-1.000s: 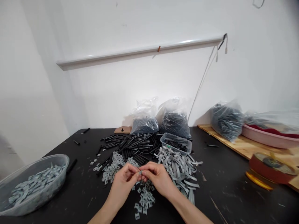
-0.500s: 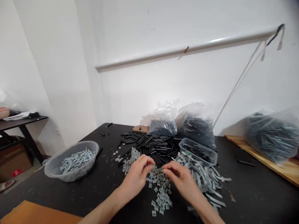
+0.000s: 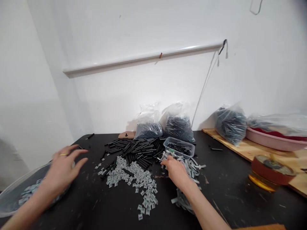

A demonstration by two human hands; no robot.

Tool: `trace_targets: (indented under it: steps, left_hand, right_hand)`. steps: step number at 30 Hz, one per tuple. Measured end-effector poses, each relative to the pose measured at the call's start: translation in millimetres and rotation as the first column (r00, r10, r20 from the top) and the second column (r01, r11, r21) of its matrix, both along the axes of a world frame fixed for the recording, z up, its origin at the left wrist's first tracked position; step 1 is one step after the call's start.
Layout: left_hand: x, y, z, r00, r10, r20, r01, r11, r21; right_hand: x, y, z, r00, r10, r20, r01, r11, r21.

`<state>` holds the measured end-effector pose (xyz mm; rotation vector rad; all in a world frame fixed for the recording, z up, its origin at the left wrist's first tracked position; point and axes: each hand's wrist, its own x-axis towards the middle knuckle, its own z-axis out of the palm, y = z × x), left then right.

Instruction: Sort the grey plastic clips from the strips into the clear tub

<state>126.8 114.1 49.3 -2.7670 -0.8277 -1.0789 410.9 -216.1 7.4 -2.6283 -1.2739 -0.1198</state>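
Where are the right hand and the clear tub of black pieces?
Right hand [image 3: 176,172]: head view, back of the hand.
Clear plastic tub [image 3: 178,154]: head view, front wall.

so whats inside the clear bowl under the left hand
The clear plastic bowl holds small grey pieces, lying loosely heaped. The left hand and forearm cover much of it from this view, so whatever lies beneath them cannot be seen.

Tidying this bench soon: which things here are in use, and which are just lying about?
In use: left hand above clear tub of grey clips; right hand on grey strips; loose grey clips.
Lying about: black tubes, bagged tubes, pink basin.
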Motion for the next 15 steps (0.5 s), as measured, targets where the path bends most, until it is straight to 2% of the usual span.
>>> trace_targets:
  steps: [1,2,3,4,5,6,7,9,12,15]
  left_hand:
    - [14.5,-18.4,-4.6,0.993,-0.116,0.001,0.116,0.991,-0.062]
    - [30.1,-38.8,-9.7,0.97,-0.242,-0.01,0.237,0.957,-0.167]
    - [45.8,-59.6,-15.3,0.931,-0.364,-0.021,0.341,0.892,-0.298]
    - [60.3,-79.4,-21.3,0.877,-0.478,-0.043,0.415,0.8,-0.434]
    - [73.1,-97.0,-27.6,0.831,-0.554,-0.047,0.446,0.715,-0.539]
    - [83.8,-111.5,-34.0,0.802,-0.594,-0.062,0.446,0.666,-0.598]
    - [92.5,-122.5,-40.1,0.792,-0.605,-0.081,0.432,0.649,-0.626]
    - [104.4,-134.6,-50.2,0.8,-0.587,-0.123,0.388,0.663,-0.64]
    - [112.2,-136.1,-57.3,0.801,-0.578,-0.155,0.362,0.674,-0.644]
    - [111.8,-134.0,-56.8,0.794,-0.583,-0.172,0.355,0.674,-0.648]
  right_hand:
    - [-0.4,1.7,-0.9,1.0,0.014,0.014,-0.014,1.0,-0.022]
    - [-0.6,3.2,-1.8,0.999,0.026,0.026,-0.025,0.999,-0.037]
    - [-0.6,4.5,-2.6,0.999,0.036,0.038,-0.034,0.998,-0.043]
    - [-0.4,5.6,-3.3,0.998,0.042,0.05,-0.04,0.998,-0.046]
    - [-0.2,6.5,-3.9,0.997,0.044,0.061,-0.041,0.998,-0.049]
    - [0.1,7.4,-4.4,0.996,0.045,0.072,-0.041,0.998,-0.051]
    - [0.5,8.3,-4.9,0.995,0.047,0.085,-0.042,0.998,-0.053]
    - [1.2,10.4,-6.2,0.992,0.05,0.117,-0.044,0.998,-0.055]
    - [3.3,13.6,-9.6,0.986,0.058,0.157,-0.051,0.998,-0.048]
    - [6.4,15.5,-15.1,0.986,0.06,0.159,-0.057,0.998,-0.024]
